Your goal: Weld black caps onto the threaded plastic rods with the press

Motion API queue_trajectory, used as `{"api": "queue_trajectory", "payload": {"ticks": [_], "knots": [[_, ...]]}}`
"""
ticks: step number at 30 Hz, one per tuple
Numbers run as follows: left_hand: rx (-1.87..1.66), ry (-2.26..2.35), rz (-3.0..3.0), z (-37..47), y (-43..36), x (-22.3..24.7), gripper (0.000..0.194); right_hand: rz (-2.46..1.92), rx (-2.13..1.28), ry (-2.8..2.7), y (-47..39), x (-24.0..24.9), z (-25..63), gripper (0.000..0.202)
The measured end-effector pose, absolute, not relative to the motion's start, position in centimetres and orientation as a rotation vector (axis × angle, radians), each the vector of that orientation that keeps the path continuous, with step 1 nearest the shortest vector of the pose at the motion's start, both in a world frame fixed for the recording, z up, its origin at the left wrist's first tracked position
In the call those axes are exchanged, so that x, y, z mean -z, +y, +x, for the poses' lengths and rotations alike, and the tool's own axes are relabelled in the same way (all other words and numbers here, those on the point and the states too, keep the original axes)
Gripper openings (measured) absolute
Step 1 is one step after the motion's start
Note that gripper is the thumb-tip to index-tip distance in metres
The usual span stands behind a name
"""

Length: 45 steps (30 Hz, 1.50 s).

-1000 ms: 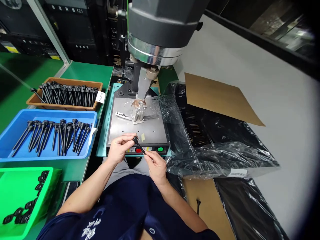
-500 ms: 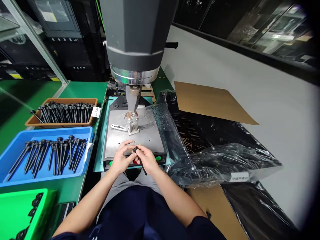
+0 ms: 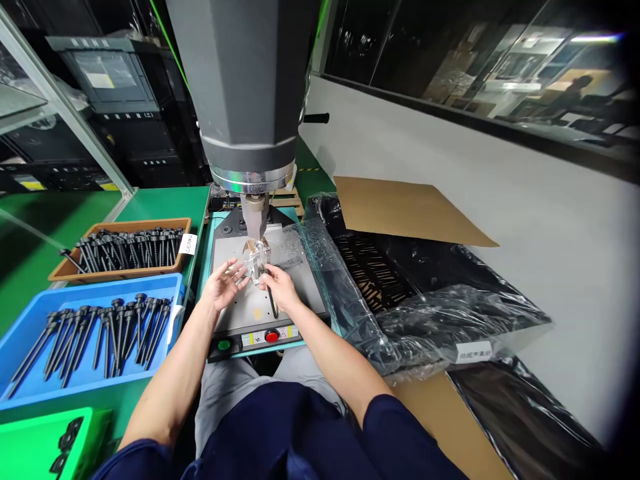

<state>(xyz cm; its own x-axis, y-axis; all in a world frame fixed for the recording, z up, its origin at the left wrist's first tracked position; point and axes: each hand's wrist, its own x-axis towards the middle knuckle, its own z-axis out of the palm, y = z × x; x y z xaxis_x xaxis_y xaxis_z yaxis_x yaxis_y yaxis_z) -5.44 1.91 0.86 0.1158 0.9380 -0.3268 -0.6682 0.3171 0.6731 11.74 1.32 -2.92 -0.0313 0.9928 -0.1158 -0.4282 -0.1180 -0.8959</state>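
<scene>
My right hand grips a slim black rod near its upper end, close to the front of a clear and metal fixture. The rod's free end slants down over the steel plate. To the left of the fixture, my left hand is held with its fingers spread and nothing in them. A metal press tool points down just above the fixture. My right fingertips partly hide the rod's upper end, and I cannot tell whether it touches the fixture.
At left are a blue tray and a brown tray of black headed rods, plus a green bin of small black parts. A plastic-lined box stands at right. A red button and green button front the press.
Both hands have moved forward from the plate's front edge to the fixture. The left hand has come away from the rod and opened, while the right still holds it. The view has shifted slightly.
</scene>
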Motion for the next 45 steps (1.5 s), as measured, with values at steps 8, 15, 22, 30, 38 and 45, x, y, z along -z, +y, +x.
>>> {"api": "queue_trajectory", "payload": {"ticks": [8, 15, 22, 30, 38, 45], "knots": [[-1.333, 0.965, 0.458, -4.8, 3.1, -1.9, 0.026, -0.848, -1.307, -0.94, 3.1, 2.5, 11.5, 0.038], [-1.428, 0.944, 0.732, -5.1, 3.5, -4.6, 0.032, -1.047, -0.869, -1.176, 3.8, 1.3, 11.3, 0.032], [-1.409, 0.934, 0.783, -5.2, 4.6, -5.7, 0.037, -1.112, -0.714, -1.198, 4.6, -0.1, 10.4, 0.034], [-1.414, 0.948, 0.785, -4.9, 5.3, -6.0, 0.033, -1.132, -0.787, -1.206, 7.8, -1.5, 9.8, 0.027], [-1.407, 0.981, 0.773, -5.3, 5.5, -5.4, 0.033, -0.969, -0.9, -1.34, 8.1, -2.7, 11.2, 0.02], [-1.394, 0.971, 0.777, -5.1, 5.2, -5.6, 0.031, -0.993, -0.949, -1.202, 8.6, -2.6, 10.8, 0.011]]}}
